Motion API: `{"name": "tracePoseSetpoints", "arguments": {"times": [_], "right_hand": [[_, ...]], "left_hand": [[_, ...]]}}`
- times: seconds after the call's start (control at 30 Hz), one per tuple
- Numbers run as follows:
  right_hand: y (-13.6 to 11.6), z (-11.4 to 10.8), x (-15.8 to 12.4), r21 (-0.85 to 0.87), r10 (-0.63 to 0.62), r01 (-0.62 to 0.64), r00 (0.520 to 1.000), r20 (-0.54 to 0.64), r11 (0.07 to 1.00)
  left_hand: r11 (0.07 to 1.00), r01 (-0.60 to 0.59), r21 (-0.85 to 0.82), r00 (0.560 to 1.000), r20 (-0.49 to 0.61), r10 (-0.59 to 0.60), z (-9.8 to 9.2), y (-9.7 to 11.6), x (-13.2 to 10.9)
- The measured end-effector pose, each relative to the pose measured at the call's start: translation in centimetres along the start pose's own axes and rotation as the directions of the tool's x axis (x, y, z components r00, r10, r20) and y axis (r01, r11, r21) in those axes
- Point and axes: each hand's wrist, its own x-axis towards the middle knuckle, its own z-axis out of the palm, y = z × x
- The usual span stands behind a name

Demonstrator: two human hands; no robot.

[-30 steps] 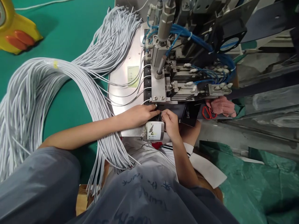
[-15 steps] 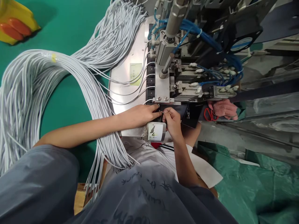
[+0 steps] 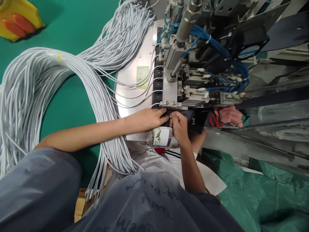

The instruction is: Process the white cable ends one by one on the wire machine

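Observation:
My left hand [image 3: 148, 118] and my right hand [image 3: 178, 124] meet fingertip to fingertip just below the metal block of a machine [image 3: 172, 93]. Between the fingertips sits a small dark part with a thin metal tip [image 3: 169, 117]; which hand grips it I cannot tell exactly, both pinch at it. A grey cable end [image 3: 154, 104] runs to the machine's black slots right above my left fingers. A small white label with a black mark [image 3: 162, 136] lies under my right wrist.
A big bundle of grey cables [image 3: 48, 93] loops over the green table [image 3: 70, 25] at the left. Blue air hoses [image 3: 217, 42] crowd the machine top. Red-handled scissors [image 3: 213, 120] and a pink cloth [image 3: 229, 114] lie at the right. A yellow object [image 3: 16, 16] sits far left.
The view has shifted slightly, so the machine sits more to the right. Both hands stay pinched together at the same spot under the metal block.

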Motion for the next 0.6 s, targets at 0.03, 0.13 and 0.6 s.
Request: {"name": "tracePoseSetpoints", "arguments": {"times": [0.03, 0.13, 0.6], "right_hand": [[0.0, 0.1, 0.0, 0.003, 0.003, -0.003, 1.000, -0.023, 1.000], [-0.1, 0.3, 0.0, 0.009, 0.007, -0.006, 0.998, -0.062, 1.000], [3.3, 0.9, 0.3, 0.086, 0.047, -0.038, 0.994, -0.103, 0.996]], "left_hand": [[1.000, -0.002, 0.000, 1.000, -0.004, 0.002, 0.0, 0.0, 0.0], [1.000, -0.003, -0.004, 1.000, -0.017, 0.003, 0.1, 0.1, -0.1], [0.995, 0.094, -0.026, 0.995, 0.028, -0.093, -0.3, 0.3, -0.9]]}}
